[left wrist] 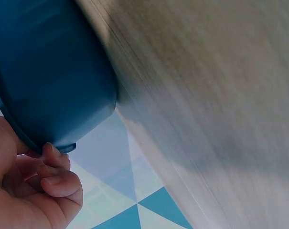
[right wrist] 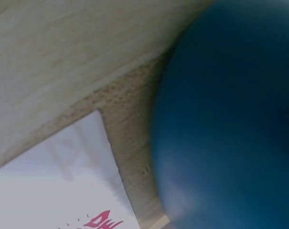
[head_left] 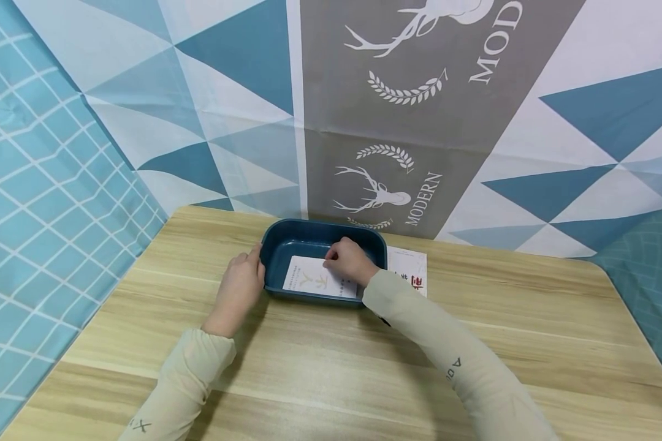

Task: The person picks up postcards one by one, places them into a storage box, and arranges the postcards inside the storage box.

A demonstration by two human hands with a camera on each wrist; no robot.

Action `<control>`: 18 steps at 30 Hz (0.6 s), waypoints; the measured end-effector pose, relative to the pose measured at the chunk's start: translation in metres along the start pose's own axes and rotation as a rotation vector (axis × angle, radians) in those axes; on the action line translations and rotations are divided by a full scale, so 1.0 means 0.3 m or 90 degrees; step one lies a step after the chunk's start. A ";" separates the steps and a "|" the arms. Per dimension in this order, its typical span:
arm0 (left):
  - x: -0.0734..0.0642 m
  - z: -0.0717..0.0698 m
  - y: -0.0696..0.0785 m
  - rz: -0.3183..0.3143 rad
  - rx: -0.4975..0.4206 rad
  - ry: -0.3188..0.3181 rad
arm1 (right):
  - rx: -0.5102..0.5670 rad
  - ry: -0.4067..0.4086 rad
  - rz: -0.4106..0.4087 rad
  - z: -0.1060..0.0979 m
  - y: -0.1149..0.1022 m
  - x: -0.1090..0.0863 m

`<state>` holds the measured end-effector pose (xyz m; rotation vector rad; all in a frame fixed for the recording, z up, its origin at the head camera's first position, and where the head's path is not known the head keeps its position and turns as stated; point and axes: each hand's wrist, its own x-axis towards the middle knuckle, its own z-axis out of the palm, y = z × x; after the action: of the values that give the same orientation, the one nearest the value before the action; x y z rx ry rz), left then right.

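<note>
A dark blue plastic basin stands at the back of the wooden table. My left hand grips its left rim; in the left wrist view, curled fingers meet the rim of the basin. Inside lies a white printed card with large pale characters, tilted against the front wall. My right hand reaches over the right rim and pinches the card's upper right corner. The right wrist view shows only the basin's outer wall, with the right hand hidden there.
A second white card with red print lies on the table just right of the basin, partly covered by it and the right arm. A patterned cloth wall rises directly behind the table's back edge.
</note>
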<state>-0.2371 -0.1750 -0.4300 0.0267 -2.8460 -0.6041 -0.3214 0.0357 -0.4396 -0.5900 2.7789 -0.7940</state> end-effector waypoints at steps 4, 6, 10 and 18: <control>0.000 0.000 0.003 0.000 0.002 0.003 | -0.012 0.007 -0.008 0.003 0.001 -0.005; 0.000 -0.001 0.005 0.002 0.001 0.005 | -0.015 0.010 -0.011 0.001 0.001 -0.010; -0.001 -0.004 0.011 0.003 -0.002 0.003 | -0.023 0.013 -0.015 -0.004 0.003 -0.021; -0.004 -0.007 0.007 0.006 0.003 0.003 | 0.009 0.061 -0.019 -0.033 0.011 -0.035</control>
<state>-0.2354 -0.1740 -0.4276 0.0149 -2.8407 -0.5952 -0.3158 0.0474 -0.4323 -0.6078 2.8538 -0.8705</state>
